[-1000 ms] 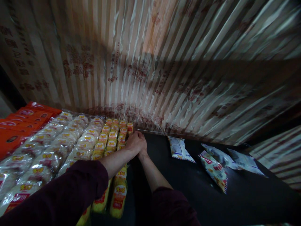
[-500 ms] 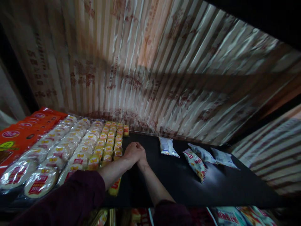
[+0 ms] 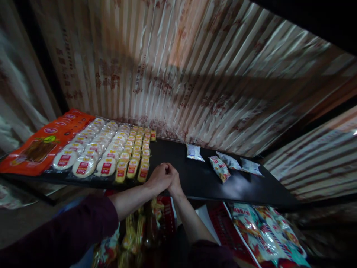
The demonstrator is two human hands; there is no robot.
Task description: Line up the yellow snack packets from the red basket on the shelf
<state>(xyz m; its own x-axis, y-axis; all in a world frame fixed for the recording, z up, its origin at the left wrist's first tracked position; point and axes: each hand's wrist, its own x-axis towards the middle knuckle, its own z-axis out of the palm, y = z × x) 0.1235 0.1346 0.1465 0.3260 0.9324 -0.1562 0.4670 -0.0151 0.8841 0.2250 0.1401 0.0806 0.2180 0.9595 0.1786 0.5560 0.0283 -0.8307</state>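
Note:
My left hand (image 3: 159, 178) and my right hand (image 3: 174, 181) are pressed together over the front edge of the black shelf (image 3: 184, 175). Their fingers are closed; whatever lies between them, if anything, is hidden. Just left of them are rows of small yellow packaged cakes (image 3: 133, 167). Beyond those come rows of round white wrapped rice crackers (image 3: 84, 165) with red labels. Flat orange bags (image 3: 33, 149) lie at the shelf's left end. To the right of my hands, a small white pouch (image 3: 194, 152) and a red-and-white snack bag (image 3: 219, 168) rest apart from them.
Two more pale pouches (image 3: 251, 166) (image 3: 229, 160) lie farther right. Below the shelf, a red basket (image 3: 227, 227) stands beside green-and-white snack bags (image 3: 264, 234). Yellow packets (image 3: 134, 227) are under my forearms. Striped plastic sheeting (image 3: 167, 74) backs the shelf.
The view has drawn back and tilted down, so the shelf's front edge and the goods below show more. My hands stay clasped and now sit over the front edge.

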